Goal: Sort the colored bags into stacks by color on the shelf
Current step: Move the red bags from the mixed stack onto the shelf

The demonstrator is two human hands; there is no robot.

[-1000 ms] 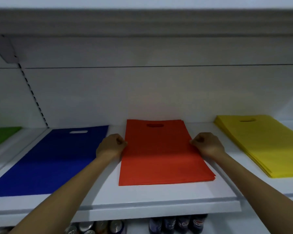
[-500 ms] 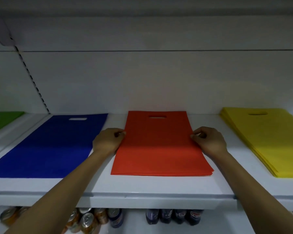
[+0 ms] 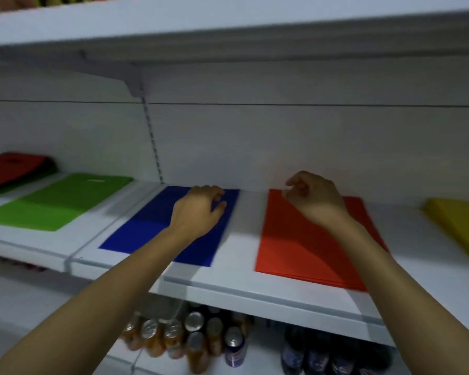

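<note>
Over flat blue bags [image 3: 146, 228], left hand [image 3: 198, 212] loosely curled; over flat red-orange bags [image 3: 295, 244], right hand [image 3: 314, 198] likewise, holding nothing.

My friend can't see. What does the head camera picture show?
The left hand is over the blue bags and the right hand over the orange-red bags, on a white shelf. Green bags lie further left, yellow bags far right.

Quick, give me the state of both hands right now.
Left hand: open, loosely curled over the blue bag, holding nothing.
Right hand: open, loosely curled above the orange stack, holding nothing.
</note>
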